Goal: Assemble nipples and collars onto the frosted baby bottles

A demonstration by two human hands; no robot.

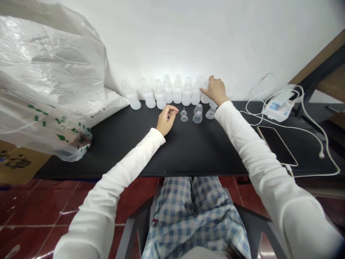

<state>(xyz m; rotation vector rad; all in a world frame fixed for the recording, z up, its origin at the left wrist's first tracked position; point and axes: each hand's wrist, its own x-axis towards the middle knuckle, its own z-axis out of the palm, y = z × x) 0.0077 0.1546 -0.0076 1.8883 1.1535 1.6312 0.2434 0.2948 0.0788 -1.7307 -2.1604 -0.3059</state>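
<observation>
A row of frosted baby bottles (177, 90) with clear domed tops stands against the white wall. At the right end of the row, my right hand (215, 90) closes around a baby bottle (205, 98), hiding most of it. My left hand (166, 119) rests over the table in front of the row, fingers curled in; a bit of something clear shows by them, too small to name. Just right of it are clear silicone nipples (184, 116). Clear bottle caps (197, 116) lie beside those, and another clear piece (210, 113) sits below my right wrist.
Large white plastic bags (51, 61) fill the left side, above a cardboard box (24, 163). On the right of the black table (188, 154) lie a phone (277, 145), a white power strip (279, 106) and looping white cables (320, 129).
</observation>
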